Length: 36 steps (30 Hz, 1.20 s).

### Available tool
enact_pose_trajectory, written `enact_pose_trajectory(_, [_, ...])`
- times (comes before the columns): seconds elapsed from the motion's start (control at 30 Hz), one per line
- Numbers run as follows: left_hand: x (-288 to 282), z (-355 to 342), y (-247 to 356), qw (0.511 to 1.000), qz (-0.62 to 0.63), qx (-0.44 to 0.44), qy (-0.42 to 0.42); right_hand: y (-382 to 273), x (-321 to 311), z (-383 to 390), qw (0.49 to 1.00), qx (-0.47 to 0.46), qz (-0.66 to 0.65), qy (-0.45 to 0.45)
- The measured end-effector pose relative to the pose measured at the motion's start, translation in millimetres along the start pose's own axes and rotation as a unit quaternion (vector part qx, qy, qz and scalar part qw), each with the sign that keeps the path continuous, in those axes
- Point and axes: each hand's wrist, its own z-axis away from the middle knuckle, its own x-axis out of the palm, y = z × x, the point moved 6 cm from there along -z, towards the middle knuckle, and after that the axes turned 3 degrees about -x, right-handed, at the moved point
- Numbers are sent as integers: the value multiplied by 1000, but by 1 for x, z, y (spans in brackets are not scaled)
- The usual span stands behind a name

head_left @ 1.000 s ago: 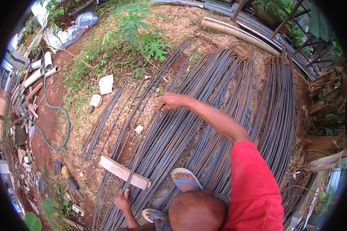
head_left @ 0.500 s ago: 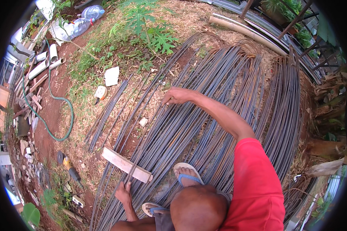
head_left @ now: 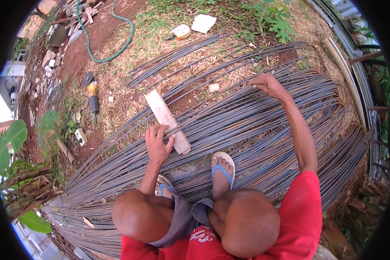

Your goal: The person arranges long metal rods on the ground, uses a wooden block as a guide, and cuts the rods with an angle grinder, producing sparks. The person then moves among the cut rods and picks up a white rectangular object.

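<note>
Long dark steel rods [head_left: 229, 117] lie in a wide bundle across the ground in front of me. A flat pale wooden board [head_left: 164, 112] lies crosswise among them, with several rods running over it. Beside the board, my left hand [head_left: 157, 145] rests at the rods with thumb and fingers apart. Farther right, my right hand [head_left: 269, 86] is closed, its thumb and fingertips pinching a steel rod at the bundle's far side. My sandalled feet [head_left: 222, 171] stand on the rods, between my two arms.
An angle grinder [head_left: 92, 93] and a white power socket block [head_left: 80, 137] lie on the ground to the left. A green hose [head_left: 100, 60] curls behind them. A tape measure [head_left: 181, 31] and a white slab [head_left: 203, 23] lie at the back. A long pole [head_left: 346, 82] borders the right.
My view has turned, so the rods now run more crosswise. My left hand has loosened its fingers at the board. The right hand stays pinched at the bundle's far side.
</note>
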Motion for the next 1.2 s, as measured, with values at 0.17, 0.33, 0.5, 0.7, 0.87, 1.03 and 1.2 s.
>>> enact_pose_trajectory(0.17, [32, -31, 44, 998, 15, 55, -3, -18, -8, -4, 999, -32, 34, -5])
enact_pose_trajectory(0.33, [77, -54, 51, 991, 21, -35, -126, -22, -9, -2, 999, -3, 45, -4])
enact_pose_trajectory(0.5, [82, -58, 52, 987, 42, -77, -135, -22, -9, -3, 999, 16, 45, -24])
enact_pose_trajectory(0.7, [81, -59, 49, 986, 61, -99, -122, -23, -9, -5, 999, 30, 36, -26])
enact_pose_trajectory(0.87, [82, -60, 50, 987, 60, -103, -112, -24, -10, -4, 998, 29, 37, -29])
enact_pose_trajectory(1.03, [82, -58, 50, 989, 48, -99, -100, -21, -8, -4, 996, 52, 52, -42])
enact_pose_trajectory(1.2, [81, -59, 50, 987, 57, -106, -105, -19, -18, -13, 993, 98, 15, -69])
